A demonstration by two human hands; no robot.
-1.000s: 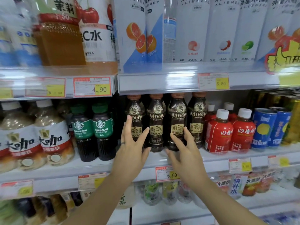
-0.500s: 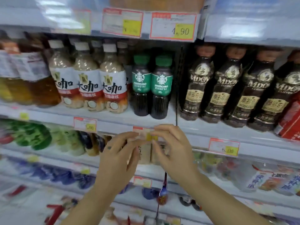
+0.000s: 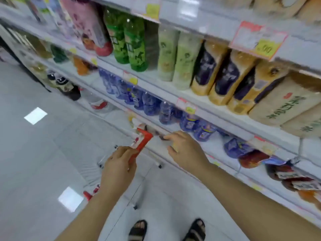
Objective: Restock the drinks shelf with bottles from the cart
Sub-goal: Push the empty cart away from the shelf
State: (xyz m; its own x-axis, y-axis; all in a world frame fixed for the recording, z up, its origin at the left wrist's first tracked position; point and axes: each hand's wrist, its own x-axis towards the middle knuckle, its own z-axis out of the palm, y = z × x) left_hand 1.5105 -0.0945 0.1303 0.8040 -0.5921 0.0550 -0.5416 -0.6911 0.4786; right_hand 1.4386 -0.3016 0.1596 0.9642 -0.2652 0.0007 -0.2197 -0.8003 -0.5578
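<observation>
**Both hands at the cart, no bottle taken yet**

The right hand point(image 3: 187, 152) is loose-fingered and holds nothing, hovering at the near edge of the drinks shelf point(image 3: 214, 145). The left hand point(image 3: 119, 164) lies on the red handle point(image 3: 143, 141); blur hides whether it clasps it. The cart point(image 3: 101, 161) stands low on the left, its bottles impossible to make out. Full bottles probably handle heavy, stiff and slick, so they are best gripped round the body.

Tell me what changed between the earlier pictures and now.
Both hands came down from the coffee bottles: the left hand now reaches the red cart handle, grip unclear; the right hand stretches open beside it. Both still hold no bottle.
</observation>
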